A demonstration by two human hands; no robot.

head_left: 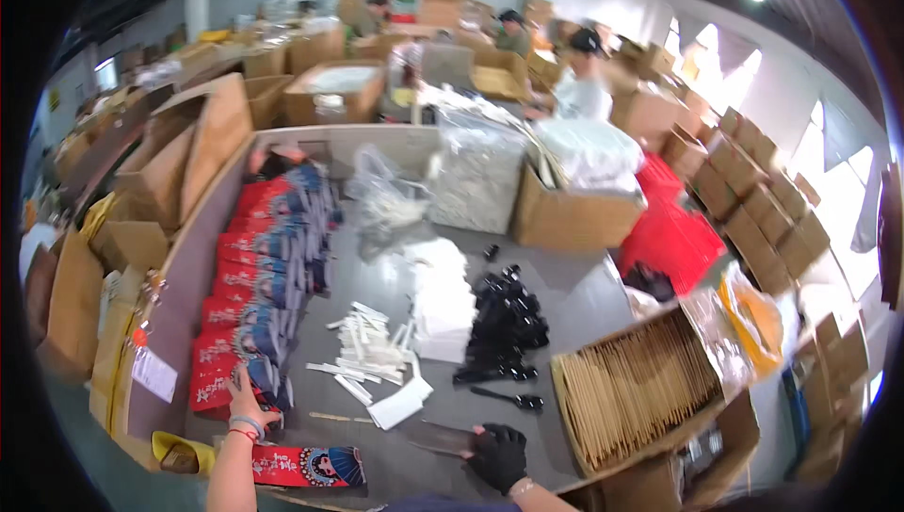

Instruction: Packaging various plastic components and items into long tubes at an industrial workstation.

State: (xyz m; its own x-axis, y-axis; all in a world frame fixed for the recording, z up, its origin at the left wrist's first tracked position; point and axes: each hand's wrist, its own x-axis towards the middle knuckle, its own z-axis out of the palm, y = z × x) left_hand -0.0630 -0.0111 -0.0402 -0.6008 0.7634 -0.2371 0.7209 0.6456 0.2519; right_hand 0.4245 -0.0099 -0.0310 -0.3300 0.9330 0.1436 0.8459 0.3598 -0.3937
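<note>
Left hand (248, 406) is resting, fingers parted, on the near end of the packet row (250, 284), hold unclear; right of it, gloved right hand (499, 457) is showing half-curled, grip unclear.

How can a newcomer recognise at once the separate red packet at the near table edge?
Find the grey table, then its near edge. Below and right of the left hand lies one red packet, with a blue fan shape at its right end. Unlike the overlapping red packets in the row, it lies alone.
</note>
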